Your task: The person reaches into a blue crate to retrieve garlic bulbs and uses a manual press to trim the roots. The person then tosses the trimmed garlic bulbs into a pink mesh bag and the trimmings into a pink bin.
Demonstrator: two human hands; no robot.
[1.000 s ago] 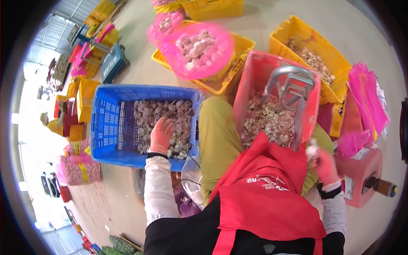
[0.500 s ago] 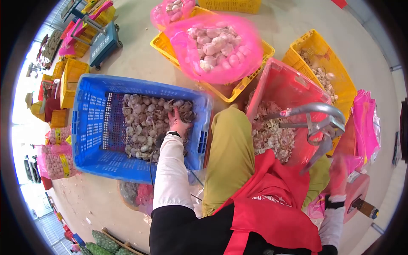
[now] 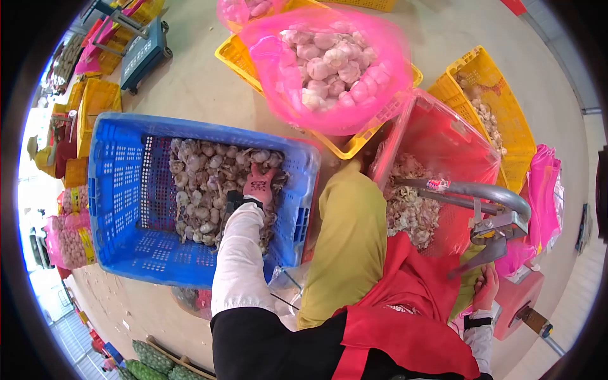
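My left hand (image 3: 258, 185), in a pinkish glove with dark print, reaches palm down into the blue crate (image 3: 209, 130), its fingers apart over the loose garlic bulbs (image 3: 206, 183). At the right, my right hand (image 3: 486, 288) is low beside my knee, next to the pink roll (image 3: 520, 297). Its fingers are curled together; what they hold, if anything, is hidden. Between the hands, a metal clamp-like tool (image 3: 491, 218) crosses the red crate (image 3: 453, 136), which contains garlic skins and trimmings (image 3: 411, 212).
A pink net bag of clean garlic (image 3: 335, 66) rests on a yellow crate (image 3: 348, 149) ahead. Another yellow crate (image 3: 513, 114) with garlic pieces is at the right, near pink bags (image 3: 544, 190). A blue platform cart (image 3: 144, 54) is back left; net sacks (image 3: 69, 240) line the left.
The view has shifted closer to the crates. My left hand has moved to the crate's right part with fingers spread. My right hand, earlier holding a whitish piece, is now lower near the roll.
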